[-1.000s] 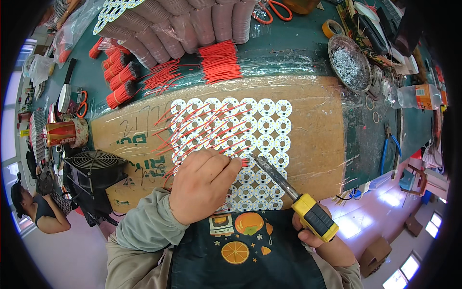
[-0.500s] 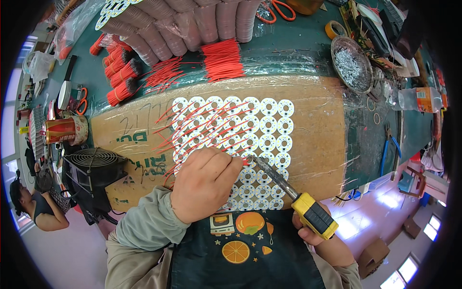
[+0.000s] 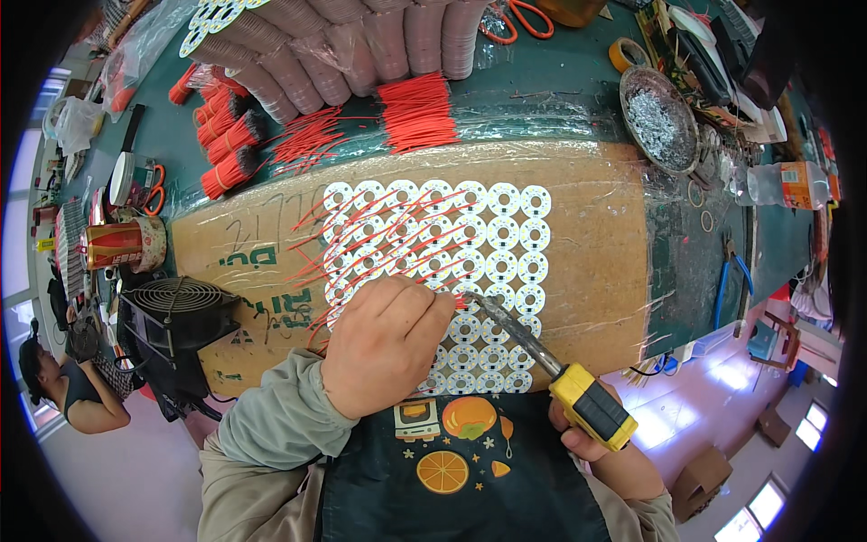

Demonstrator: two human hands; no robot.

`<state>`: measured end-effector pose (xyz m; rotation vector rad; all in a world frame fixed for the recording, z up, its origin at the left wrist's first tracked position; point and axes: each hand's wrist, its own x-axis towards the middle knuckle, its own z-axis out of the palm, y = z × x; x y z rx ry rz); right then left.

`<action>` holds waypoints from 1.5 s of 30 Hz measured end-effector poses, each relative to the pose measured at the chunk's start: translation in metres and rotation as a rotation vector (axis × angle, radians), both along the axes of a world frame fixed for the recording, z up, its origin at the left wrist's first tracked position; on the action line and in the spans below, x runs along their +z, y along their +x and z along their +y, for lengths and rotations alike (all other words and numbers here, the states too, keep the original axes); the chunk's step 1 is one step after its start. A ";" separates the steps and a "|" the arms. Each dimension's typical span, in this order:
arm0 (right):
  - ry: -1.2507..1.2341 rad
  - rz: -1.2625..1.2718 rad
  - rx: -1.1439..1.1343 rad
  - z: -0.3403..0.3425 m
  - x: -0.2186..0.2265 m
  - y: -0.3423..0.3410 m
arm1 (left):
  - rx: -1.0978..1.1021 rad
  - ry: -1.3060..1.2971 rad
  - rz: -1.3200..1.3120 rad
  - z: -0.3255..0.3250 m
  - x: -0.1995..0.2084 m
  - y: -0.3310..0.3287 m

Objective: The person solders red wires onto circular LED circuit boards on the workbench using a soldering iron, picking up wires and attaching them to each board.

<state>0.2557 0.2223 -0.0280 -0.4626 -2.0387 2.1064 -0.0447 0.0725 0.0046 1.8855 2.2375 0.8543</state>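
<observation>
A grid of round white LED boards (image 3: 534,234), each with a centre hole, lies on a sheet of brown cardboard. Red wires (image 3: 312,217) slant across its left and upper rows. My left hand (image 3: 388,339) rests over the lower left of the grid, closed in a pinch; short red ends show at its fingertips. My right hand (image 3: 585,434) is wrapped round the yellow and black handle of a soldering iron (image 3: 591,406). The iron's tip meets the boards right beside my left fingertips. My left hand hides several boards.
Tall stacks of boards (image 3: 379,45) and bundles of red wires (image 3: 417,113) stand beyond the cardboard (image 3: 596,253). A dish of silvery bits (image 3: 659,122), blue-handled pliers (image 3: 733,271) and a plastic bottle (image 3: 786,187) lie right. A black fan (image 3: 176,307) stands left; a person sits farther off.
The soldering iron's tip has shifted very slightly to the left at my left fingertips. My left hand keeps its pinch and place.
</observation>
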 end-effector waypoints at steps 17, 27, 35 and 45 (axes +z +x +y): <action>0.061 -0.063 -0.042 0.000 0.012 0.002 | 0.027 0.077 0.022 0.000 0.010 0.007; 0.000 -0.074 -0.058 -0.001 0.012 0.004 | 0.028 -0.023 -0.013 -0.009 0.012 -0.001; 0.058 -0.081 -0.045 0.002 0.009 0.005 | 0.034 0.012 0.033 -0.014 0.046 -0.008; 0.093 -0.073 -0.066 0.000 0.004 0.009 | 0.111 -0.134 0.016 0.002 0.009 0.002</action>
